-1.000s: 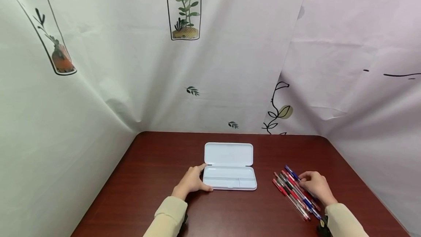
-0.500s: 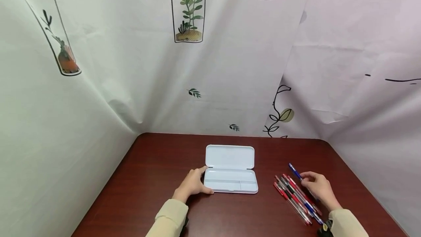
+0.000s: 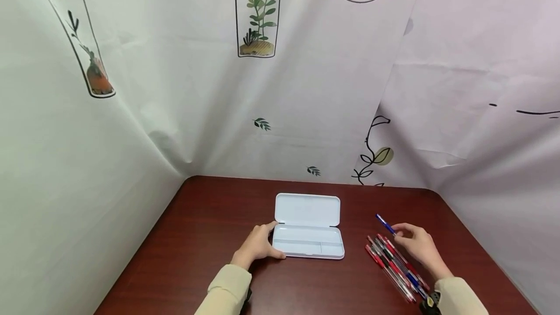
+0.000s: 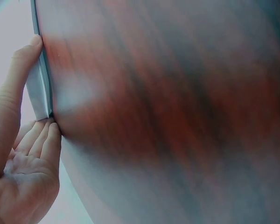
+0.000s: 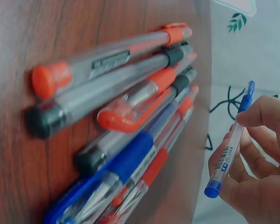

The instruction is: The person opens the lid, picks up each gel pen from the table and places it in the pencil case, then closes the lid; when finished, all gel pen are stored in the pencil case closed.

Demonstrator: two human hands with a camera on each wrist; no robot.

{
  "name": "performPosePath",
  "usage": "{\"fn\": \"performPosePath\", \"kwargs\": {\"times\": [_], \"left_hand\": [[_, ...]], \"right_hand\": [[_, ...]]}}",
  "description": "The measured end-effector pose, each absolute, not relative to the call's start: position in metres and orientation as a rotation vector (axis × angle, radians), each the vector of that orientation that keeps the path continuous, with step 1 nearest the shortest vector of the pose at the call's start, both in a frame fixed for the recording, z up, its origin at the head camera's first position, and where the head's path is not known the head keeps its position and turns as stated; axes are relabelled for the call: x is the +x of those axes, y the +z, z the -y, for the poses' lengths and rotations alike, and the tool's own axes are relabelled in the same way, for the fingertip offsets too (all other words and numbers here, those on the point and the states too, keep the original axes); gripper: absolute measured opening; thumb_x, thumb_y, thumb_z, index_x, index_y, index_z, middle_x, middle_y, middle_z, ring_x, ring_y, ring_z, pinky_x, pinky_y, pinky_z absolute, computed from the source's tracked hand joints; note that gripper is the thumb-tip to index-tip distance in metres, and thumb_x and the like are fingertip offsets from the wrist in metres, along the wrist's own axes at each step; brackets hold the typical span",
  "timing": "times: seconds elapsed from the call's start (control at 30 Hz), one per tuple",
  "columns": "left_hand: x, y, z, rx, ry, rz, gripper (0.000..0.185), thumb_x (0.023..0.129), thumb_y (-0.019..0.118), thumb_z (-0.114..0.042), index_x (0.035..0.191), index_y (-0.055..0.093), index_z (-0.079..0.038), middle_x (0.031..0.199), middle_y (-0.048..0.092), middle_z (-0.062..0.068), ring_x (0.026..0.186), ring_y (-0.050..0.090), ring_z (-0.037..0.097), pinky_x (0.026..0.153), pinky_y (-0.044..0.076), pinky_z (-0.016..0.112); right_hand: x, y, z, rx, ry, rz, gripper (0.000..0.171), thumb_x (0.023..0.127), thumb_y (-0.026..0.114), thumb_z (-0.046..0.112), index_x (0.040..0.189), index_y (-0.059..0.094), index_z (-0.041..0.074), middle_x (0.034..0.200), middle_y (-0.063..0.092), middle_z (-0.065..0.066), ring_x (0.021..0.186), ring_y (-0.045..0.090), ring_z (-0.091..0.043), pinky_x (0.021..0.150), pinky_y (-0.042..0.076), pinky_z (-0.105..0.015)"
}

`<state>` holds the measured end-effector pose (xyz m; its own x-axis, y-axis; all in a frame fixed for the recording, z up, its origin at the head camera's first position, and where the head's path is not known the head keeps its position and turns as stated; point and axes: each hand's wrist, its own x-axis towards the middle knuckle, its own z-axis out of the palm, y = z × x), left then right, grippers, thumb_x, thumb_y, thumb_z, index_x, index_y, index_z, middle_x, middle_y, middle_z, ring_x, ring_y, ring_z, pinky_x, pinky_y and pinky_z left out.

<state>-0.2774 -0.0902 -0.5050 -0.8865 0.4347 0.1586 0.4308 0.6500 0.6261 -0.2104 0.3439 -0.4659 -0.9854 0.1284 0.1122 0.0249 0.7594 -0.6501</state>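
Observation:
A white pencil case (image 3: 308, 233) lies open on the dark red table (image 3: 210, 237), its lid flat behind the tray. My left hand (image 3: 259, 244) grips the case's left end (image 4: 39, 88), thumb on one side and fingers on the other. To the right, a row of several red, black and blue capped pens (image 3: 393, 266) (image 5: 126, 121) lies on the table. My right hand (image 3: 414, 243) pinches a blue pen (image 3: 385, 223) (image 5: 229, 148) between thumb and fingers, lifted above the row.
White sheets printed with plants (image 3: 258, 13) hang close behind and on both sides of the table. Bare tabletop lies left of the case and between the case and the pens.
My right hand has picked one blue pen out of the row and raised it toward the left. The left hand has stayed on the case's end.

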Motion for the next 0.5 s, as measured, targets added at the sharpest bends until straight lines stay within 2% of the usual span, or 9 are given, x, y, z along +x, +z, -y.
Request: {"fn": "performPosePath", "kwargs": {"times": [0.23,0.5], "left_hand": [[-0.277,-0.504,0.091,0.744,1.086,-2.851,0.092,0.058,0.094,-0.031,0.134,0.054,0.003,0.120,0.065,0.018,0.106,0.063,0.025,0.091,0.051,0.041],[-0.276,-0.505,0.090,0.722,1.067,-2.854,0.094,0.058,0.094,-0.033,0.135,0.054,0.003,0.123,0.064,0.020,0.110,0.062,0.026,0.092,0.051,0.041]], "right_hand": [[-0.212,-0.459,-0.325,-0.008,1.074,2.792,0.020,0.090,0.064,0.005,0.109,0.064,0.001,0.087,0.060,-0.005,0.059,0.046,-0.008,0.052,0.040,-0.025],[-0.219,-0.450,-0.301,0.139,1.053,2.799,0.016,0.085,0.068,0.001,0.101,0.066,0.004,0.084,0.059,-0.004,0.068,0.050,-0.010,0.058,0.043,-0.023]]}}
